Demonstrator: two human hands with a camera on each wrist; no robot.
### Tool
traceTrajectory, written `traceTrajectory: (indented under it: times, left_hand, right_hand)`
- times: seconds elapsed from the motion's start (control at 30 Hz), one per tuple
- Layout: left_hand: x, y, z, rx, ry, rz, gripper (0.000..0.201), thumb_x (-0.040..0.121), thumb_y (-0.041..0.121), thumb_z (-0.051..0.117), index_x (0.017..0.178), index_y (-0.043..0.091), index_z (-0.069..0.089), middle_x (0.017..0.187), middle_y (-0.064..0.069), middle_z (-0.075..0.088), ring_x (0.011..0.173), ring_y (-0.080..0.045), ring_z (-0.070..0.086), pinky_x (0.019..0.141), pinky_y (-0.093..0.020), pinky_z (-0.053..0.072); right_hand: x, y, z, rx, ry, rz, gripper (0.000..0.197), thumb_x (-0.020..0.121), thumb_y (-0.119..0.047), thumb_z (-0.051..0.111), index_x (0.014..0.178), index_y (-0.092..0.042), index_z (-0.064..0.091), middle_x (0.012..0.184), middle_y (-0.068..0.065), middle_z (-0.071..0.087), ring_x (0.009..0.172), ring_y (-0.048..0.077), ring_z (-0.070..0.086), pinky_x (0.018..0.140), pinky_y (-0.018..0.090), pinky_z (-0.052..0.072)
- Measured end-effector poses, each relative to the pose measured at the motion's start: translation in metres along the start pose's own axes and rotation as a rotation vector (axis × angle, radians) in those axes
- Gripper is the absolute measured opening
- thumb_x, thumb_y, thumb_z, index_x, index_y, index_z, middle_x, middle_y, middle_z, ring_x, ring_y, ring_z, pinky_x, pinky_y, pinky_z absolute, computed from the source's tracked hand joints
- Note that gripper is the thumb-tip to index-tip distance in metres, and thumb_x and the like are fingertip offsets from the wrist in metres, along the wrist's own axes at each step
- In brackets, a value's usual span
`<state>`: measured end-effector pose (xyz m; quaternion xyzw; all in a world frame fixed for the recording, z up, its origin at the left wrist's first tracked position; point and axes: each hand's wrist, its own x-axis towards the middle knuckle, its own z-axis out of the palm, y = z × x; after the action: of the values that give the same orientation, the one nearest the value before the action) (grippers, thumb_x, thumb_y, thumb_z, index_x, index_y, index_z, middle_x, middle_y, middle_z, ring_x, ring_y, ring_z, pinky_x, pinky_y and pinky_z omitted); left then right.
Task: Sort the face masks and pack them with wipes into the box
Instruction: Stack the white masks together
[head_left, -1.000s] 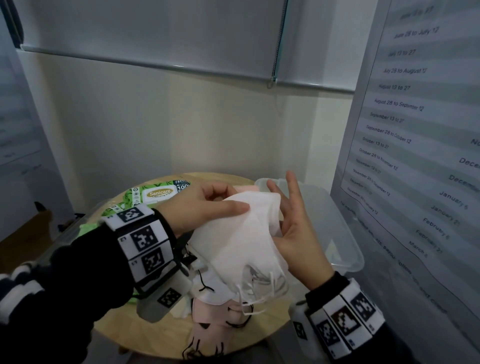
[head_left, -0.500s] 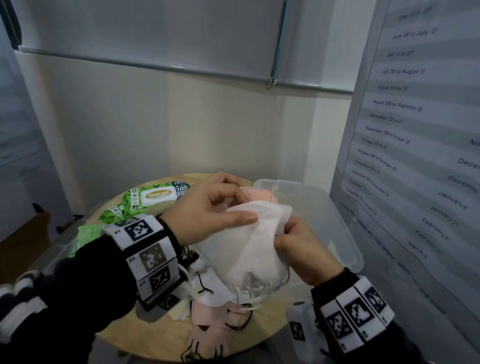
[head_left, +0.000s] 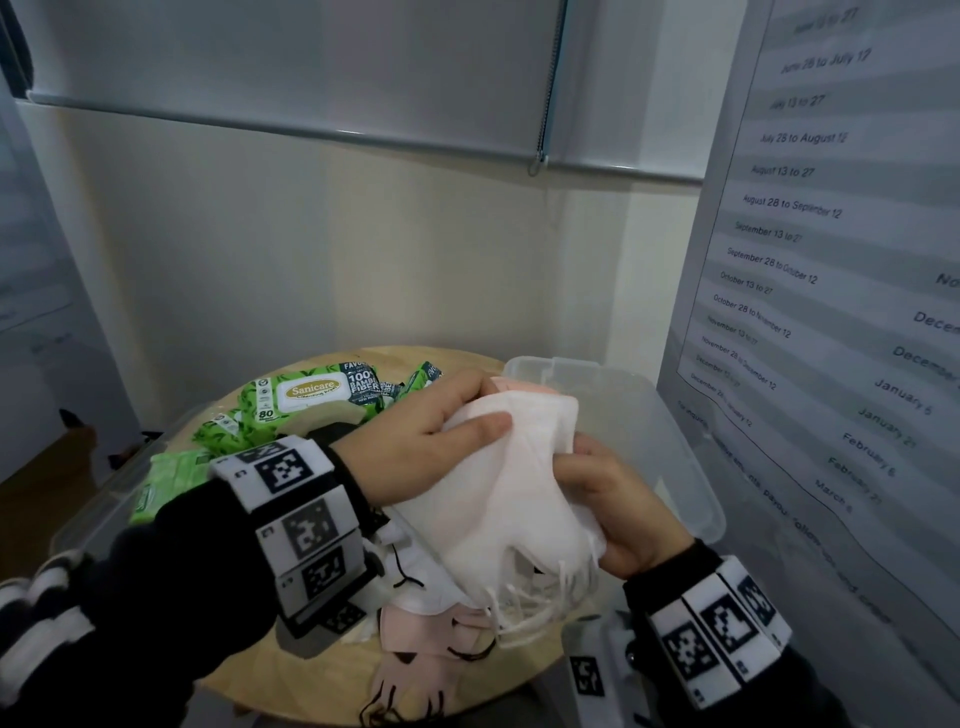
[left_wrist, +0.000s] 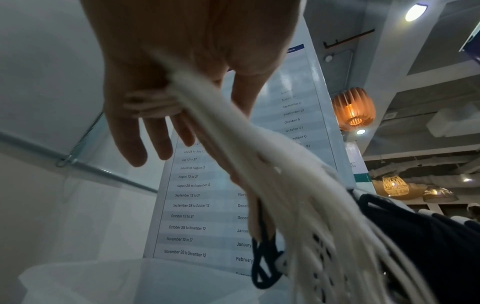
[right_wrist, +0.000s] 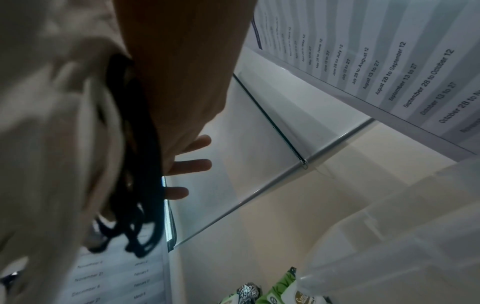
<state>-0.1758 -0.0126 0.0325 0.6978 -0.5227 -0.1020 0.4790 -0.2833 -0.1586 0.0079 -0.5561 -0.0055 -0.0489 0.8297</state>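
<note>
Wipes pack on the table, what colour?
Green leaf print with a white label, on the wipes pack; clearest in the head view.

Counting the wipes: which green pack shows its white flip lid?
The big Sanicare pack at the table's far side; the smaller packs show none.

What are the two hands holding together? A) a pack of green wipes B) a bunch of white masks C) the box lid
B: the left hand and the right hand both grip the stack of white masks; the green wipes lie on the table.
</note>
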Motion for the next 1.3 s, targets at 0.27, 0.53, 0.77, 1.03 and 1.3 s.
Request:
traceTrajectory:
  times: [0.27, 0.53, 0.77, 1.03, 1.3]
  left_hand:
    - [0.005, 0.001, -0.006, -0.046, 0.102, -0.101, 0.023, 0.064, 0.048, 0.046, 0.064, 0.025, 0.046, 0.055, 0.017, 0.047, 0.052, -0.001, 0.043, 0.054, -0.018, 0.034]
    - [0.011, 0.005, 0.005, 0.035, 0.012, 0.018, 0.022, 0.078, 0.048, 0.055, 0.086, 0.027, 0.053, 0.078, 0.018, 0.057, 0.073, 0.002, 0.053, 0.069, -0.015, 0.042]
    - [0.001, -0.003, -0.025, 0.335, -0.326, -0.181, 0.126, 0.047, 0.028, 0.093, 0.142, 0.041, 0.01, 0.129, 0.02, 0.041, 0.113, 0.002, 0.047, 0.095, -0.012, 0.037]
    - [0.014, -0.013, -0.01, 0.497, -0.195, -0.155, 0.108, 0.064, 0.009, 0.082, 0.147, 0.021, 0.014, 0.123, -0.004, 0.057, 0.105, -0.015, 0.055, 0.078, -0.011, 0.033]
    - [0.0, -0.078, 0.009, 0.43, -0.19, -0.391, 0.05, 0.075, 0.013, 0.075, 0.121, 0.016, 0.054, 0.087, 0.007, 0.062, 0.07, -0.008, 0.054, 0.066, -0.019, 0.044]
  right_hand:
    - [-0.003, -0.002, -0.002, 0.287, 0.041, -0.09, 0.034, 0.051, -0.022, 0.081, 0.075, 0.0, 0.073, 0.077, 0.014, 0.067, 0.073, 0.024, 0.065, 0.067, 0.027, 0.055]
    - [0.001, -0.005, 0.008, -0.149, -0.015, 0.044, 0.028, 0.077, -0.011, 0.069, 0.105, -0.015, 0.068, 0.104, 0.015, 0.071, 0.092, 0.026, 0.068, 0.082, 0.036, 0.056]
    - [0.003, -0.015, -0.008, -0.016, 0.239, -0.024, 0.045, 0.079, -0.012, 0.065, 0.122, -0.001, 0.058, 0.108, 0.018, 0.069, 0.095, 0.029, 0.068, 0.077, 0.037, 0.058]
    - [0.004, -0.004, 0.012, -0.217, 0.061, 0.014, 0.043, 0.067, 0.002, 0.072, 0.105, -0.016, 0.063, 0.087, 0.0, 0.074, 0.078, 0.012, 0.07, 0.063, 0.024, 0.055]
    - [0.018, 0.02, -0.022, -0.195, 0.536, -0.079, 0.035, 0.077, 0.003, 0.068, 0.11, -0.009, 0.065, 0.107, 0.012, 0.07, 0.096, 0.025, 0.067, 0.077, 0.035, 0.058]
